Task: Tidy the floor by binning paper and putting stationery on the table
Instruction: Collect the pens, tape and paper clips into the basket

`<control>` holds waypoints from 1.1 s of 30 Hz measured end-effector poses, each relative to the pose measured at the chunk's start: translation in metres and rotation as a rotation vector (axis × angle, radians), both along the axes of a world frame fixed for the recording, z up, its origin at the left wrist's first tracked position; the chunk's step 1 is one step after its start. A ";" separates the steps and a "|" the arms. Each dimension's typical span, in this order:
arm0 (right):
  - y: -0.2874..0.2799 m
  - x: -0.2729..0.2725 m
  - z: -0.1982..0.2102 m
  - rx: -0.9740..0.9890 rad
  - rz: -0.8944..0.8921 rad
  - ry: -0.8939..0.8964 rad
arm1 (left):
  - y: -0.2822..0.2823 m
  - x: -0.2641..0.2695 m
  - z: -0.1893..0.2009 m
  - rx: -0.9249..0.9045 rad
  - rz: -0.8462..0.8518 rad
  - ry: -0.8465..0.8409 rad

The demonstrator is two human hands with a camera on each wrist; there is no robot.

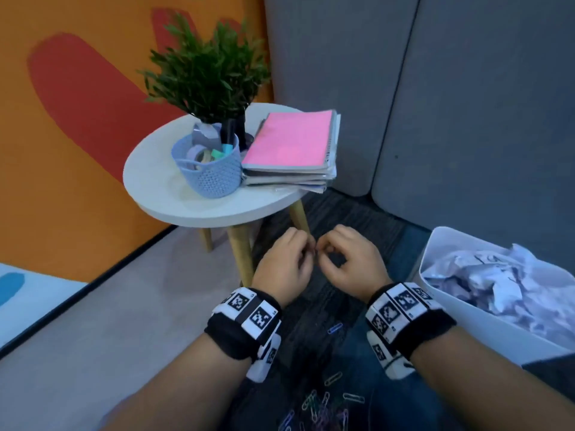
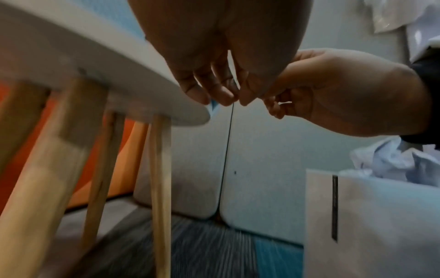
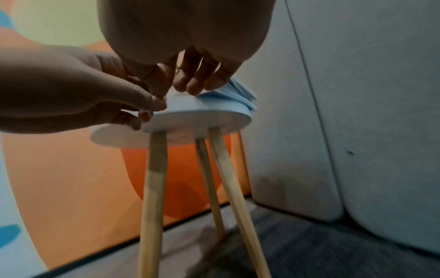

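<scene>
Both hands hover just above the dark carpet in front of the round white table (image 1: 155, 188). My left hand (image 1: 306, 247) and right hand (image 1: 323, 248) have curled fingers, and their tips meet on a small paper clip that is mostly hidden. A thin wire loop shows among the right hand's fingers (image 3: 179, 70). The left wrist view shows the left thumb and fingers (image 2: 226, 97) pinched together. Several coloured paper clips (image 1: 320, 405) lie on the carpet near my forearms, one blue clip (image 1: 334, 328) between the wrists. The white bin (image 1: 435, 241) at right holds crumpled paper (image 1: 485, 275).
On the table stand a blue perforated basket (image 1: 208, 172) with tape and markers, a potted plant (image 1: 205, 73) and a stack of notebooks with a pink cover (image 1: 289, 141). Wooden table legs (image 1: 241, 253) stand left of the hands. Grey padded panels (image 1: 466, 104) close the corner behind.
</scene>
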State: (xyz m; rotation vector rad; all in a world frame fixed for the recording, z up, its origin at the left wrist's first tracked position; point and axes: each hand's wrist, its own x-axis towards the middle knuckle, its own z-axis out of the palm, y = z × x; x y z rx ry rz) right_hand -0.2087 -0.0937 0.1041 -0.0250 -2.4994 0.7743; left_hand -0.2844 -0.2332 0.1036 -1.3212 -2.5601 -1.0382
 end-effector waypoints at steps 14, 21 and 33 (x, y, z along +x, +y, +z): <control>0.025 0.016 -0.175 -0.042 -0.092 -0.620 | 0.015 0.021 -0.185 -0.572 -0.060 -0.421; 0.027 0.018 -0.244 -0.049 -0.057 -1.050 | -0.002 0.036 -0.249 -0.733 -0.065 -0.551; 0.012 0.002 -0.295 -0.052 0.002 -1.372 | -0.036 0.088 -0.290 -0.931 -0.152 -0.571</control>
